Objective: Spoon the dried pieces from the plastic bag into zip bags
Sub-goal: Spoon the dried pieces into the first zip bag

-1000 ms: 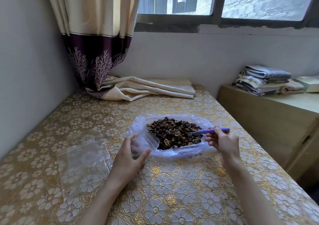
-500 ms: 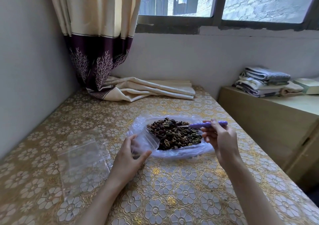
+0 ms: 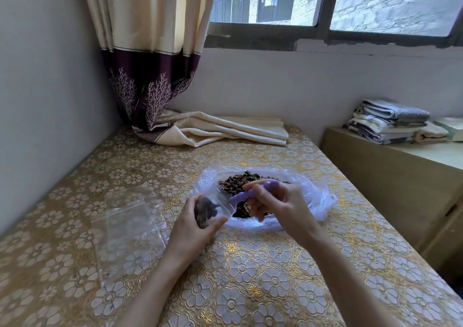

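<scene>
A table (image 3: 263,289) under a gold floral cloth carries an open plastic bag (image 3: 318,199) of dried pieces (image 3: 238,180), with empty zip bags (image 3: 127,224) lying flat to its left. The left hand (image 3: 193,229) curls its grip round a small zip bag (image 3: 206,210) holding some dark pieces, touching the plastic bag's near left edge. The right hand (image 3: 280,206) pinches a purple spoon (image 3: 246,194), tilted down toward that zip bag's mouth.

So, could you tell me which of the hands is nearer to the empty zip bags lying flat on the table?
Left. The left hand sits just right of the empty zip bags; the right hand is farther right, over the plastic bag.
</scene>
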Tool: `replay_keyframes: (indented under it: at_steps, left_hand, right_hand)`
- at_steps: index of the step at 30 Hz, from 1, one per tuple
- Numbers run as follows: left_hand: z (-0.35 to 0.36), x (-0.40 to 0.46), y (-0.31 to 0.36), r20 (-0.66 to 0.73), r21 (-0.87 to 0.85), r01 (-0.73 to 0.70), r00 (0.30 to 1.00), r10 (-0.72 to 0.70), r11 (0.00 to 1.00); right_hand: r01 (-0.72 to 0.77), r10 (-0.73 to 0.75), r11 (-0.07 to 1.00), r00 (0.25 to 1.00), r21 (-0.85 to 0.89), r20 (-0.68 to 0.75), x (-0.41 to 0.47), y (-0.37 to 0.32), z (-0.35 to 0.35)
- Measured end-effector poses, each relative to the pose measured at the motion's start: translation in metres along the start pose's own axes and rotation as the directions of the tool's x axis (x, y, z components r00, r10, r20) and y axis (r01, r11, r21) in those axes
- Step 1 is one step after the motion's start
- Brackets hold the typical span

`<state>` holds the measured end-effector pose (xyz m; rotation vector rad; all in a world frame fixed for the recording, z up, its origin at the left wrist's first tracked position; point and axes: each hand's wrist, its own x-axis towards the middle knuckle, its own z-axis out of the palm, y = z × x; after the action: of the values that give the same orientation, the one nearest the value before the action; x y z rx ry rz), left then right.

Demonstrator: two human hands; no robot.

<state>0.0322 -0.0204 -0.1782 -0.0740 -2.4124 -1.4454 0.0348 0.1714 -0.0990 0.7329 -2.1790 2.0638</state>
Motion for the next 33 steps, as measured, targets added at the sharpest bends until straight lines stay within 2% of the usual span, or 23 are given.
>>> replay_keyframes:
  at_steps: [4, 9, 14, 17, 22, 27, 30, 33]
  left_hand:
    - [0.0, 0.0, 0.001, -0.045, -0.026, 0.022, 0.999, -0.023, 0.999]
    - [-0.003, -0.001, 0.009, -0.121, -0.111, -0.037, 0.992, 0.024, 0.993]
    - [-0.006, 0.001, 0.016, -0.224, -0.224, -0.118, 0.972, 0.067, 0.967]
    - [-0.008, 0.002, 0.016, -0.244, -0.233, -0.112, 0.968, 0.053, 0.966]
    - [-0.003, 0.0, 0.015, -0.166, -0.116, -0.115, 0.982, 0.095, 0.986]
    - [0.001, 0.0, 0.01, -0.058, -0.01, -0.102, 0.993, 0.101, 0.995]
    - [0.002, -0.002, 0.003, 0.035, 0.116, -0.071, 0.997, 0.067, 0.991]
    - [0.003, -0.002, -0.004, 0.079, 0.3, -0.121, 0.992, 0.102, 0.946]
  right_hand:
    - [-0.016, 0.016, 1.0, 0.999, -0.003, 0.049, 0.001, -0.003, 0.0]
    - [-0.037, 0.035, 0.995, 0.999, 0.098, 0.029, 0.002, -0.004, -0.006]
    - [0.05, -0.052, 0.993, 0.999, 0.111, 0.016, 0.004, -0.012, -0.007]
    - [0.07, -0.067, 0.992, 0.997, 0.105, -0.024, 0.008, -0.015, -0.009]
    - [0.081, -0.048, 0.987, 0.971, 0.136, -0.233, 0.009, -0.005, -0.023]
    - [0.073, 0.045, 0.975, 0.863, 0.212, -0.503, 0.011, 0.008, -0.048]
    - [0.037, -0.01, 0.999, 0.786, 0.032, -0.618, 0.008, 0.018, -0.061]
    - [-0.043, -0.1, 0.978, 0.763, -0.203, -0.639, 0.002, 0.03, -0.07]
